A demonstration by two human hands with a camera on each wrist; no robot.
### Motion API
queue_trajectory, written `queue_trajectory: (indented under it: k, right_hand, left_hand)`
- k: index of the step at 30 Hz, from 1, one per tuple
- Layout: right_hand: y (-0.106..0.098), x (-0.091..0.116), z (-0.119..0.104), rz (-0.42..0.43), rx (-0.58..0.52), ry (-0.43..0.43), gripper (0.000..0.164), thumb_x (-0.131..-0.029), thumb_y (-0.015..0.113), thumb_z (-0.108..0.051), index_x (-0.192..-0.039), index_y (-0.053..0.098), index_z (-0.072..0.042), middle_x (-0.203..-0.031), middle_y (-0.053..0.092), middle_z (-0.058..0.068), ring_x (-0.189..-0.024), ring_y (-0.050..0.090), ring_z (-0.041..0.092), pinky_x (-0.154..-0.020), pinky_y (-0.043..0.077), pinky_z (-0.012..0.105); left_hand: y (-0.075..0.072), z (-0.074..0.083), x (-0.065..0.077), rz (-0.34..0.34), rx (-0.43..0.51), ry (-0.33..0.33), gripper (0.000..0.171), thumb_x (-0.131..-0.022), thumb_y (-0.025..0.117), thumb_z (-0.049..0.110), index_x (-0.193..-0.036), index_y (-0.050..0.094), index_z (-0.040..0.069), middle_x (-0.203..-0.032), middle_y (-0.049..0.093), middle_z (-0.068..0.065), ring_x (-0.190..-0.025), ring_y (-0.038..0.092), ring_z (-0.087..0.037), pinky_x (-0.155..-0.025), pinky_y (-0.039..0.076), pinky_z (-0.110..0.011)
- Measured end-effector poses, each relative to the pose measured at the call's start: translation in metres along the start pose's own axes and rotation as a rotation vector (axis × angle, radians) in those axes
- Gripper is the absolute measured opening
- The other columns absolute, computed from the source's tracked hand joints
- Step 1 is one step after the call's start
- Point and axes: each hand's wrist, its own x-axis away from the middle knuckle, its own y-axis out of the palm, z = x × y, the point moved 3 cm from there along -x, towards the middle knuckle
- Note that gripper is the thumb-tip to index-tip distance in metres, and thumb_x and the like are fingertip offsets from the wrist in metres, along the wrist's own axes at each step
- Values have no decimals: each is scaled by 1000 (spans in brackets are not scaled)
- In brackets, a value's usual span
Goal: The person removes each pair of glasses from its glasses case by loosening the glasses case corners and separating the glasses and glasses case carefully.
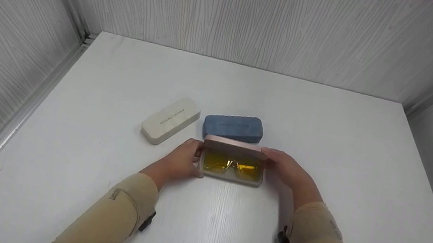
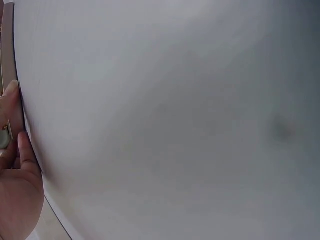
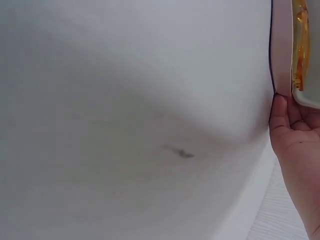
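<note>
A pink glasses case [image 1: 234, 143] lies on the table in the head view with its lid raised. Yellow-tinted glasses [image 1: 213, 162] rest inside it. My left hand [image 1: 182, 160] grips the case's left end, thumb near the front corner. At the other end, my right hand [image 1: 290, 172] holds the case by its right side, fingers at the lid's corner. The left wrist view has the left hand [image 2: 19, 197] on the case wall [image 2: 8, 50] at its edge. On the right wrist view's border, the right hand [image 3: 300, 150] pinches the case end beside the glasses [image 3: 301, 50].
Just behind the pink case lies a closed blue glasses case [image 1: 234, 127]. A closed cream glasses case [image 1: 171, 121] sits at an angle to the left. Wood-grain panels [image 1: 234, 14] enclose the white table [image 1: 330, 127] at the back and sides.
</note>
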Motion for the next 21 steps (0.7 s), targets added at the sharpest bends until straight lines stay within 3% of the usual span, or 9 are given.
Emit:
queue_trajectory:
  k: [5,11,21]
  right_hand:
    - [4,-3,-2,19,-24,21,66,-85,44,-61,-134,46,-18,-139,41,0,-131,33,20,-111,22,42]
    - [7,-6,-2,9,-53,-39,66,-86,43,-61,-134,46,-16,-138,42,1,-129,35,19,-110,27,38]
    - [2,-4,-2,14,44,-41,65,-89,36,-60,-135,45,-15,-136,45,4,-122,43,20,-106,33,39]
  left_hand:
    - [1,-2,-1,-10,21,-23,77,-69,77,8,-133,35,2,-128,40,-6,-115,47,-14,-96,42,-22]
    - [1,-4,0,-6,36,-48,77,-68,77,7,-133,36,2,-125,42,-6,-114,48,-16,-96,43,-25]
    - [1,-3,1,-6,44,-69,76,-69,76,9,-133,36,3,-126,42,-5,-115,48,-16,-97,43,-26]
